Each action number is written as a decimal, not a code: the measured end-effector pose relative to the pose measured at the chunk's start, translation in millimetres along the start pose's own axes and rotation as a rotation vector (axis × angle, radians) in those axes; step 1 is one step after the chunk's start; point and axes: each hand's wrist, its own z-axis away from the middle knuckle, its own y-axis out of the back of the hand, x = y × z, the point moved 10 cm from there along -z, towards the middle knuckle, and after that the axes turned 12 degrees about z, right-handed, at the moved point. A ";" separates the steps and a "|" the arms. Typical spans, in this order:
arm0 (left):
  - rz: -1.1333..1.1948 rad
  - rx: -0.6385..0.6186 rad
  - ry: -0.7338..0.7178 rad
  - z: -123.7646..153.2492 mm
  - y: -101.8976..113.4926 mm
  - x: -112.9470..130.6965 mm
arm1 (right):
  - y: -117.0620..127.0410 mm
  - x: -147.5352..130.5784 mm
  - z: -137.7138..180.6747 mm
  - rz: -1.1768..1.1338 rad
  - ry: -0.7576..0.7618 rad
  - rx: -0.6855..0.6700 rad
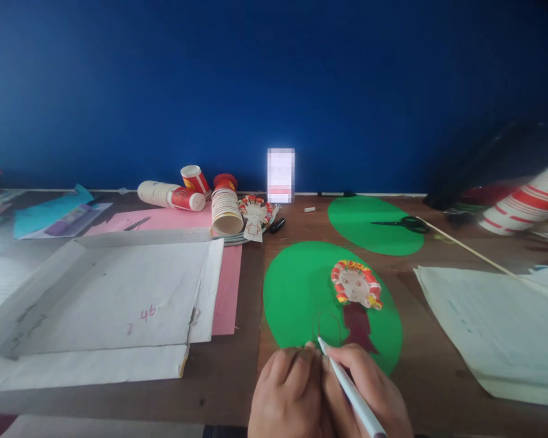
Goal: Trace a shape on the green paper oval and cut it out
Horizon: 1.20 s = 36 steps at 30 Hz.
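Observation:
My right hand (369, 389) is closed round a white pen (349, 389) whose tip touches a green paper oval (296, 292) on the table. My left hand (290, 392) lies beside it with fingers curled, pressing on the oval's near edge. On the oval is a paper-cup doll face (355, 283) with red and yellow curled strips for hair, above a dark red dress shape (360, 327). A faint pencil outline sits just left of the dress, at the pen tip.
A second green oval (360, 228) carries black scissors (404, 224). Paper cups (225, 210), a glue bottle (170, 195) and another doll (254, 218) stand at the back. Flattened cardboard (105, 298) on pink paper lies left, white sheets (497, 328) right, stacked cups (527, 204) far right.

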 end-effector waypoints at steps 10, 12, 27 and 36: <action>-0.009 0.022 0.004 -1.2 2.0 0.7 | 2.6 -0.6 0.6 -0.024 -0.007 -0.001; -0.008 0.029 0.004 -2.1 2.9 1.7 | 1.5 0.3 0.5 -0.038 -0.016 -0.010; -0.005 0.005 0.049 -3.2 1.0 3.3 | 2.6 1.9 0.7 0.011 -0.010 -0.002; -0.021 0.013 0.062 -5.6 2.0 4.8 | 4.8 0.8 -0.7 0.033 -0.004 0.004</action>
